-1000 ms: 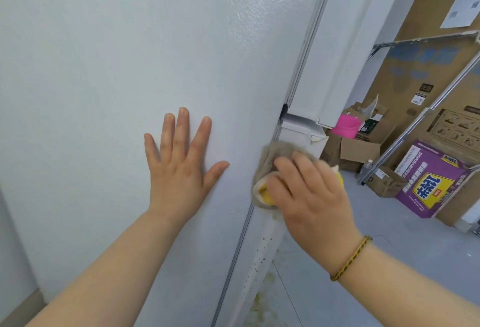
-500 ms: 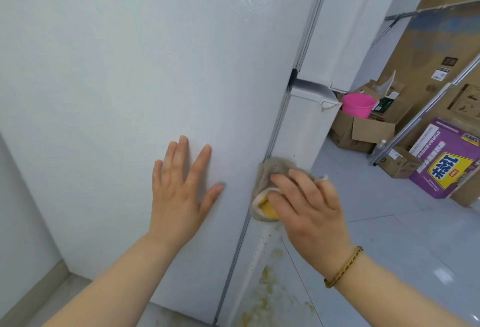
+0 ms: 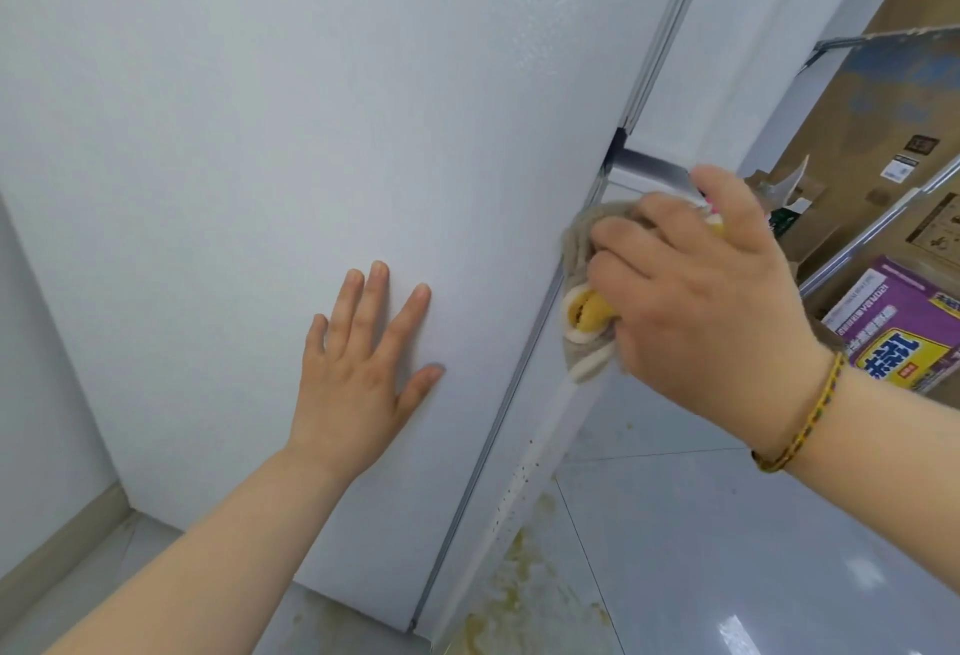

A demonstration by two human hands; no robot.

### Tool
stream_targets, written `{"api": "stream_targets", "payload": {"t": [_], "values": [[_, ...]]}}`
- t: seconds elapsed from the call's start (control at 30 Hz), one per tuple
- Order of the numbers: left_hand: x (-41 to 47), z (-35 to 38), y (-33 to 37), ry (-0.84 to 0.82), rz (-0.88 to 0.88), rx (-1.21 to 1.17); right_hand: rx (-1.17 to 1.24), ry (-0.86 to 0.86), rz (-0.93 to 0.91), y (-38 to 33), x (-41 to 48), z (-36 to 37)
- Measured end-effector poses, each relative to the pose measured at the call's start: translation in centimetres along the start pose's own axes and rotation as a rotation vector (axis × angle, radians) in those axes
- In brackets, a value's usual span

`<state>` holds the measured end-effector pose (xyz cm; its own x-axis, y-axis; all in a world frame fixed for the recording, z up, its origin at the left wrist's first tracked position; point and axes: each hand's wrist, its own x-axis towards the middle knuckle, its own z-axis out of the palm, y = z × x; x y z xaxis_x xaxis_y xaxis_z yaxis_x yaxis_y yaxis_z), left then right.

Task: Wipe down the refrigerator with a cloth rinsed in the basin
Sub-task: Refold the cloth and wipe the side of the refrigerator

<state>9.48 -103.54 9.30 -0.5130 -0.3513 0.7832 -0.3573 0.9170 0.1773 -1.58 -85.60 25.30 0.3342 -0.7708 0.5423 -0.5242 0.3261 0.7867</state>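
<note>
Now the right hand (image 3: 711, 301), fingers clutching the grey-and-yellow cloth (image 3: 587, 280), has climbed the refrigerator (image 3: 311, 108) door edge at centre right (stains below remain); left hand (image 3: 363, 368) stays splayed flat.

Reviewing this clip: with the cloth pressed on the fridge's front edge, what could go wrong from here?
1. The cloth is bunched and already carries yellow grime, so it may smear dirt along the refrigerator edge rather than lift it.
2. The right hand works near the door gap; fingers could catch there.
3. Dark specks lower down may get missed.
</note>
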Motion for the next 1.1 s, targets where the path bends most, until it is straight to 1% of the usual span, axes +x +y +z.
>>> {"api": "stream_targets", "payload": {"t": [0.07,0.13,0.2,0.27,0.37,0.47,0.57,0.63,0.7,0.77,0.83,0.9,0.93,0.97,1.03,1.07,1.1], "values": [[0.1,-0.1,0.2,-0.003,-0.017,-0.008,-0.034,-0.039,0.024,0.0,0.6,-0.4],[0.0,-0.3,0.4,-0.012,-0.041,-0.014,-0.026,-0.075,0.062,-2.0,-0.4,-0.2],[0.0,-0.6,0.6,-0.014,-0.049,-0.022,0.001,-0.11,0.064,-4.7,-2.2,0.5],[0.0,-0.8,0.6,-0.022,-0.042,-0.033,0.049,-0.185,0.055,-7.4,-4.0,1.3],[0.1,-0.9,0.5,-0.032,-0.042,-0.038,0.117,-0.234,0.053,-8.6,-5.0,1.8],[-0.1,-0.7,0.5,-0.036,-0.045,-0.054,0.081,-0.147,0.043,-5.9,-3.2,1.2],[0.0,-0.4,0.4,-0.043,-0.063,-0.069,0.03,-0.014,0.127,-2.8,-1.4,0.8],[-0.1,-0.2,0.4,-0.03,-0.065,-0.081,0.01,0.016,0.16,-2.9,-2.2,1.1],[-0.7,0.2,0.1,-0.037,-0.077,-0.093,0.003,0.005,0.159,-5.2,-4.3,2.0],[-2.1,1.0,0.0,-0.041,-0.103,-0.107,0.01,-0.086,0.104,-8.9,-7.5,3.3],[-4.1,1.9,0.1,-0.069,-0.122,-0.127,-0.003,-0.196,0.003,-12.8,-10.8,4.5],[-5.6,2.7,0.2,-0.096,-0.11,-0.134,-0.033,-0.256,-0.071,-16.1,-13.2,5.3],[-6.0,3.1,0.2,-0.107,-0.101,-0.124,-0.032,-0.323,-0.097,-17.5,-14.1,5.6],[-5.9,3.2,0.1,-0.109,-0.094,-0.108,-0.025,-0.392,-0.13,-18.5,-14.7,5.9],[-5.8,3.2,0.0,-0.12,-0.087,-0.096,-0.022,-0.469,-0.244,-19.3,-15.2,6.0],[-5.8,3.1,0.0,-0.133,-0.092,-0.104,-0.04,-0.478,-0.294,-19.0,-14.8,5.8],[-5.8,3.0,-0.1,-0.139,-0.1,-0.107,-0.048,-0.449,-0.338,-18.3,-14.5,5.9]]}}
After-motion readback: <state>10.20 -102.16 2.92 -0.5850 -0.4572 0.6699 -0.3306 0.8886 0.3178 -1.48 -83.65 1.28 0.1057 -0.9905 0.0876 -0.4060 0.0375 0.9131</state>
